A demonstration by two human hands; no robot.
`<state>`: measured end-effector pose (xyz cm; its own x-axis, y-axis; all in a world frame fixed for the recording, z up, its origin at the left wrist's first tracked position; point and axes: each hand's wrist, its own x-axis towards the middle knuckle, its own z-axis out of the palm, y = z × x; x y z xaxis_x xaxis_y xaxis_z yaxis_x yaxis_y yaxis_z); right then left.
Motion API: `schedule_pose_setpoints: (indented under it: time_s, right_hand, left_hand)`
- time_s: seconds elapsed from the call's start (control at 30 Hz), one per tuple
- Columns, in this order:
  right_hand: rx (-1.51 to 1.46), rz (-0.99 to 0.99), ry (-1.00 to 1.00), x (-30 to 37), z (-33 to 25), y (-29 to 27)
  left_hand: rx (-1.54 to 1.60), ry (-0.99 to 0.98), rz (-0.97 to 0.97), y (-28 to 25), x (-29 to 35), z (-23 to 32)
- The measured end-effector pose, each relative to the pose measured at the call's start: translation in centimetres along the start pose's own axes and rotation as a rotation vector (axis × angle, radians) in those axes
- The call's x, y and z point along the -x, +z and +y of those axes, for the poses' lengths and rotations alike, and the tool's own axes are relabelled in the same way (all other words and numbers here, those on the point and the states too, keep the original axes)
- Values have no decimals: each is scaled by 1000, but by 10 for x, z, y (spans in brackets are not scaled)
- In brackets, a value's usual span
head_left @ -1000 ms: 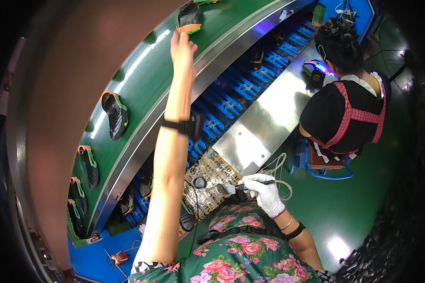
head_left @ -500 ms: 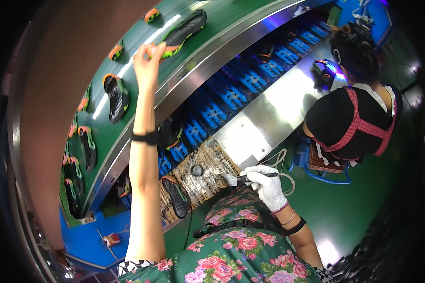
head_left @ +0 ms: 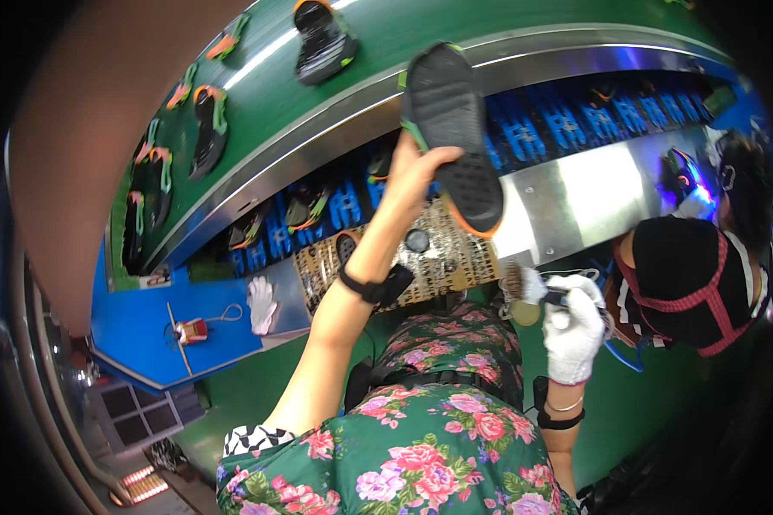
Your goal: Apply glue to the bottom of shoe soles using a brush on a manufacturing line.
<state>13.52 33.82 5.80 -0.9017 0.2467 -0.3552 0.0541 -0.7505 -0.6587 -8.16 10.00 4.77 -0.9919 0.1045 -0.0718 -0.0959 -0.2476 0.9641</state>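
Observation:
My bare left hand [head_left: 414, 176] is closed round the edge of a black sandal [head_left: 451, 107] with green and orange trim. The sandal is raised above the bench, its dimpled footbed in sight. At the right, my right hand [head_left: 573, 335], in a white glove, grips a brush [head_left: 524, 283] by its dark handle, bristles pointing left, apart from the sandal. Below the sandal lies a patterned, tape-covered mat [head_left: 455, 270] with a small dark round piece [head_left: 416, 240] on it. Another sandal [head_left: 345, 246] sits on the mat, partly hidden by my left forearm.
A green conveyor belt [head_left: 266, 103] carrying several sandals curves along the far side behind a metal rail [head_left: 558, 47]. Blue racks [head_left: 524, 142] line the bench below it. A co-worker [head_left: 687, 275] sits at the right. A white glove [head_left: 262, 305] lies beside a blue table [head_left: 129, 322].
My left hand has lifted the sandal off the belt and brought it nearer, over the bench. My right hand has moved right with the brush. The view has turned.

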Motion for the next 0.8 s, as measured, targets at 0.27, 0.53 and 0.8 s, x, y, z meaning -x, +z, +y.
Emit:
schedule_pose_setpoints:
  time_s: [0.27,0.53,0.8]
  right_hand:
    - [103,-282,-246,-3,-9,13]
    - [398,-226,-305,-2,-6,58]
    - [579,-395,-475,-18,-2,58]
  left_hand:
    - [532,-346,-277,26,71,-44]
    - [1074,-746,-331,16,140,-50]
    - [1372,-676,-229,32,145,-13]
